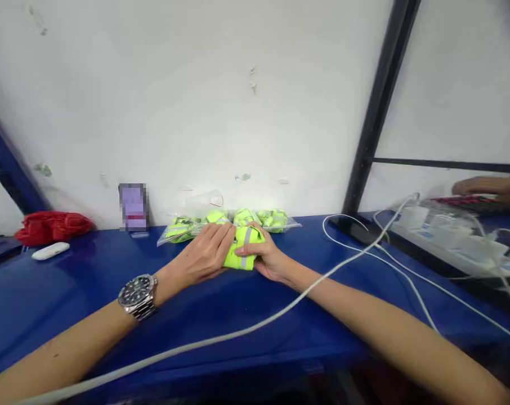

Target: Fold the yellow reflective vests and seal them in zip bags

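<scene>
Neon-yellow fabric, folded small with a grey reflective stripe across it, that's the bundle [243, 247] sitting right between both hands on the blue tabletop [90, 292]. The left hand [204, 256], a steel wristwatch [137, 295] on its wrist, lies palm-down with fingers [225, 233] stretched flat over the bundle's near-left side, pressing on it. The right hand [268, 257] comes in from the other side, thumb tucked along the lower edge, fingers curled round the back of the bundle; both hands are closed on the same piece.

Just beyond the fingertips, against the white wall, lies a clear plastic bag [229, 220] packed with more of the same yellow pieces, touching or nearly touching the far edge of the held bundle; I can't tell which. A white cable [314, 284] sweeps across the table and passes over the right forearm. Well off to the left of the left hand sit a red cloth heap [52, 226] and a small white device [50, 250]. Far to the right of the right hand, a white power strip [449, 242] crowded with chargers, and behind it another person's forearm [487, 185].
</scene>
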Demonstrator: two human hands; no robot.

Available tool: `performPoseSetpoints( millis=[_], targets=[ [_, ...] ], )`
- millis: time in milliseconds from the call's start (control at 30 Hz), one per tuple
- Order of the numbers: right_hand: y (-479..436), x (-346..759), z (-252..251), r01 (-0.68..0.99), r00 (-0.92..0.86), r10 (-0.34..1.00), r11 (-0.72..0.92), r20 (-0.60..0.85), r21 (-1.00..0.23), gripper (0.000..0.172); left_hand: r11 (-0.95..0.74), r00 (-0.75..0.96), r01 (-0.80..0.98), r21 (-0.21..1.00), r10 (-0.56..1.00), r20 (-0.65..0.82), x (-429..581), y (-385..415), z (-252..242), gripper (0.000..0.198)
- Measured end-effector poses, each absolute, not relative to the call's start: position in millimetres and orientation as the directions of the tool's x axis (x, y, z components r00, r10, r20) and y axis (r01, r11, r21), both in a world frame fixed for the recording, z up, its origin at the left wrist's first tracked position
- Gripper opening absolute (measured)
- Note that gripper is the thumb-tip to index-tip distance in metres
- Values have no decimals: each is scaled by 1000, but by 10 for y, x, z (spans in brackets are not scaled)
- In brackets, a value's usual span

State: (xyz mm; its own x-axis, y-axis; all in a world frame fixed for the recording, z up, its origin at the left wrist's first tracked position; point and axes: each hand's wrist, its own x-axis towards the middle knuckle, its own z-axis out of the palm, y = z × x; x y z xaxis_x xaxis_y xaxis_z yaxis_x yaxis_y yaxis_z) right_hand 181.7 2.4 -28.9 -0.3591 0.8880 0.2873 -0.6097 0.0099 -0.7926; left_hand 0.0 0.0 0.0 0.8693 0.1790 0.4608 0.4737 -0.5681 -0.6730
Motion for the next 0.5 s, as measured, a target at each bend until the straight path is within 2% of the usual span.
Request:
performPoseSetpoints(
  millis=[233,500],
  targets=[
    [43,1805,-265,-571,-254,905,144,341,-808,53,-567,819,564,-600,296,491,-9,-28,1,69],
    [147,1848,-272,-514,-246,928,120,280,-849,59,-485,776,629,-607,430,461,95,-69,-73,68]
  ],
)
